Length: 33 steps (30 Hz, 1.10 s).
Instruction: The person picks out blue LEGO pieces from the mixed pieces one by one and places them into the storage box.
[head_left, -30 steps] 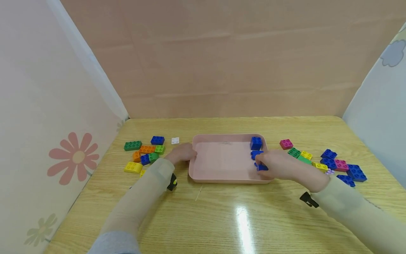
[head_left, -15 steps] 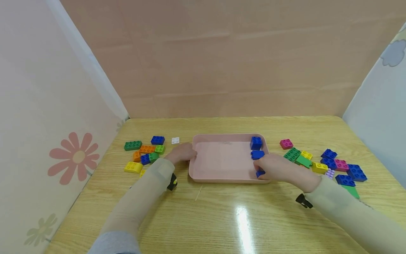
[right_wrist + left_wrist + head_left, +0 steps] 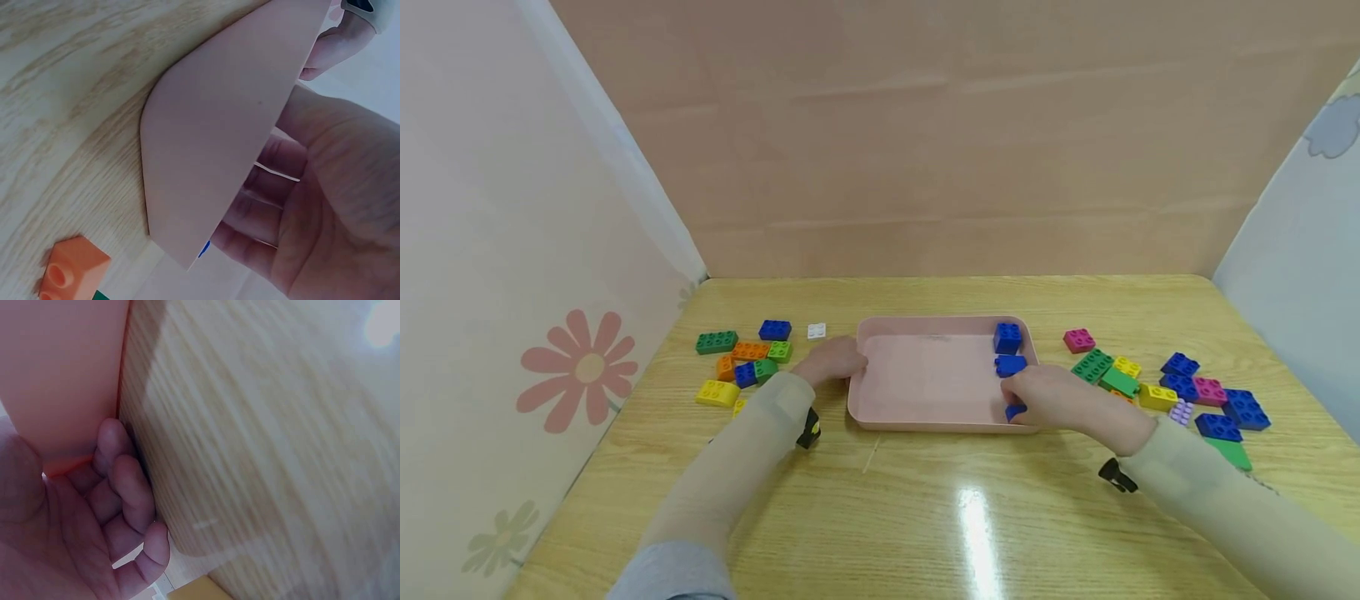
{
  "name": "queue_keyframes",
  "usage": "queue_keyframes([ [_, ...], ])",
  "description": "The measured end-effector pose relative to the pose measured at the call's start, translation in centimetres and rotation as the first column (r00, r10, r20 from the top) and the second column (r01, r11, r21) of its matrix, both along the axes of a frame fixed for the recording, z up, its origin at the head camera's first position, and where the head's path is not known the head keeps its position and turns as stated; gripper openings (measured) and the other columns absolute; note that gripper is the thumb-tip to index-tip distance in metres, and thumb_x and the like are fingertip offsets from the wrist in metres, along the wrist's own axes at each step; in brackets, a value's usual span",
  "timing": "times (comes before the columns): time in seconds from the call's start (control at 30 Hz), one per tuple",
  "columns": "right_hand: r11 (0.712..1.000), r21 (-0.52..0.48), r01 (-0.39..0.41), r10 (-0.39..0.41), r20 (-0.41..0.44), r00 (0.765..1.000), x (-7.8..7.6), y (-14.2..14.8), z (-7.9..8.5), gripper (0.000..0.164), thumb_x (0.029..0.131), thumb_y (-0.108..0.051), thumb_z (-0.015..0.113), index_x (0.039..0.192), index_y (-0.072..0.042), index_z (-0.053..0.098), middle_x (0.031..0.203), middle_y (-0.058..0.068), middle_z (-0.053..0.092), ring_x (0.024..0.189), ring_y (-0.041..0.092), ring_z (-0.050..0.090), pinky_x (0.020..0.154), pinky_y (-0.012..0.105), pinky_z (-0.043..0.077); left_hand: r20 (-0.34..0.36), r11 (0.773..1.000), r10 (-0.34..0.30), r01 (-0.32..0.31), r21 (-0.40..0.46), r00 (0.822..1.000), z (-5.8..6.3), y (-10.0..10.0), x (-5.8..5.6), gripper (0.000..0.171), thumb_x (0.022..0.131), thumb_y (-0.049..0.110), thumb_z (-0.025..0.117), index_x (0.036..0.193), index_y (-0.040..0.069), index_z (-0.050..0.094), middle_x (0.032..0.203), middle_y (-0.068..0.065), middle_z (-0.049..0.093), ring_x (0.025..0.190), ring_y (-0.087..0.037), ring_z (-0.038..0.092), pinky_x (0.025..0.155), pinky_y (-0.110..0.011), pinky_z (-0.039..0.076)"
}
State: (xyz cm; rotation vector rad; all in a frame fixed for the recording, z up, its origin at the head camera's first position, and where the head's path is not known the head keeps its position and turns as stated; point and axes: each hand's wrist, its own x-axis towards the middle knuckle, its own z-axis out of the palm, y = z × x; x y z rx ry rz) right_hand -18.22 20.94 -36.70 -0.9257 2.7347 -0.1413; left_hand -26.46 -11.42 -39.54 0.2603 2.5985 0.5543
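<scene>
A shallow pink tray stands on the wooden table. My left hand grips its left rim; in the left wrist view the fingers curl against the outside of the wall. My right hand reaches over the right rim and holds a blue toy brick low in the near right corner, its fingertips partly hidden. Behind that brick, along the tray's right side, lie a flat blue brick and a taller blue brick. From the right wrist view, the tray wall hides most of the inside.
Several loose bricks lie left of the tray, among them a long green brick and a yellow brick. More lie on the right, with a pink brick and a large blue brick. A brown backdrop rises behind the table.
My right hand has shifted slightly left, and the blue brick in it has moved down into the tray's near right corner. My left hand stays on the rim.
</scene>
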Motion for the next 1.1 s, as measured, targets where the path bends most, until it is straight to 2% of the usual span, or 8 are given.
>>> queue_keyframes([
  [0.3,0.999,-0.018,0.045,-0.045,0.010,0.999,0.3,0.2,0.3,0.024,0.081,-0.026,0.079,0.081,-0.015,0.058,0.065,-0.007,0.046,0.059,0.011,0.044,0.056,0.026,0.036,0.005,1.000,-0.002,0.003,-0.008,1.000,-0.3,0.1,-0.3,0.028,0.093,0.017,0.048,0.067,0.009,0.057,0.065,-0.003,0.053,0.054,-0.016,0.045,0.053,-0.028,0.035],
  [0.53,0.993,-0.119,-0.009,-0.004,-0.112,0.994,0.9,0.9,0.9,0.021,0.083,-0.026,0.078,0.087,-0.012,0.063,0.066,-0.010,0.049,0.055,0.005,0.044,0.051,0.023,0.038,0.016,1.000,0.003,-0.003,-0.002,1.000,-0.4,-0.1,-0.5,0.029,0.095,0.018,0.047,0.070,0.009,0.060,0.066,-0.004,0.054,0.054,-0.016,0.046,0.053,-0.027,0.036],
  [0.7,0.984,-0.179,0.005,-0.027,-0.118,0.993,1.2,1.2,1.7,0.018,0.086,-0.026,0.075,0.089,-0.013,0.062,0.066,-0.011,0.050,0.051,0.002,0.044,0.047,0.022,0.039,0.021,1.000,0.018,-0.018,-0.002,1.000,-0.4,-0.1,-0.4,0.029,0.095,0.019,0.048,0.071,0.008,0.061,0.067,-0.004,0.056,0.055,-0.016,0.047,0.054,-0.028,0.037],
  [0.87,0.975,-0.221,0.005,-0.045,-0.176,0.983,1.3,1.7,2.3,0.014,0.086,-0.020,0.075,0.089,-0.014,0.062,0.076,-0.010,0.060,0.062,0.003,0.054,0.053,0.023,0.046,0.032,1.000,0.025,-0.025,-0.006,0.999,-0.5,-0.1,-0.4,0.030,0.096,0.020,0.048,0.071,0.009,0.061,0.066,-0.004,0.055,0.055,-0.016,0.047,0.053,-0.027,0.036],
  [1.0,0.977,-0.214,0.008,-0.061,-0.243,0.968,1.3,2.2,2.8,0.013,0.085,-0.018,0.075,0.088,-0.014,0.063,0.080,-0.008,0.063,0.071,0.011,0.062,0.058,0.029,0.050,0.028,1.000,0.028,-0.028,0.001,0.999,-0.5,-0.1,-0.3,0.030,0.095,0.020,0.049,0.071,0.008,0.061,0.065,-0.004,0.054,0.054,-0.017,0.047,0.053,-0.028,0.036],
  [1.1,0.979,-0.202,0.032,-0.083,-0.245,0.966,1.2,2.9,3.2,0.013,0.085,-0.019,0.074,0.090,-0.013,0.064,0.081,-0.007,0.063,0.075,0.016,0.063,0.061,0.032,0.051,0.026,1.000,0.030,-0.030,0.004,0.999,-0.4,-0.1,-0.3,0.029,0.095,0.020,0.049,0.070,0.009,0.060,0.065,-0.004,0.054,0.054,-0.017,0.046,0.053,-0.028,0.036],
])
